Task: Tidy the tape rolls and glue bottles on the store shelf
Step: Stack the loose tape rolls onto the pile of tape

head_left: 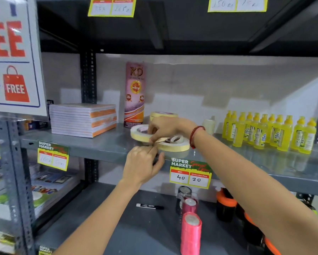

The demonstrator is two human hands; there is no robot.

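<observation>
Pink rolls [191,232]: closest to the camera, standing on the lower shelf [136,232], one behind the other
Marker [149,206]: black and white, lying flat on the same lower shelf, left of the pink rolls
Left hand [142,163]: raised to the front edge of the middle shelf [81,146], fingers curled, thumb and forefinger pinched on what looks like a loose strip of tape end; the pinch is blurred
Right hand [164,128]: reaching over the tape rolls, red thread band on the wrist, fingertips closed down at the same loose strip, just above the left hand's grip
Flat tape roll [174,145]: cream, lying on the middle shelf near its front edge, with a smaller roll [176,139] resting in its centre
Tilted tape roll [139,133]: cream, just left of the flat one, partly under the right hand
Stacked tape rolls [162,115]: behind the right hand, towards the back wall
Tape tube pack [135,94]: tall, pink and orange, upright behind the tilted roll
Glue bottles [268,132]: yellow, upright in rows at the right of the middle shelf, well apart from the hands
Notebook stack [83,119]: on the left of the middle shelf
Price tag [190,174]: on the shelf edge below the flat roll, reading 40 and 20
</observation>
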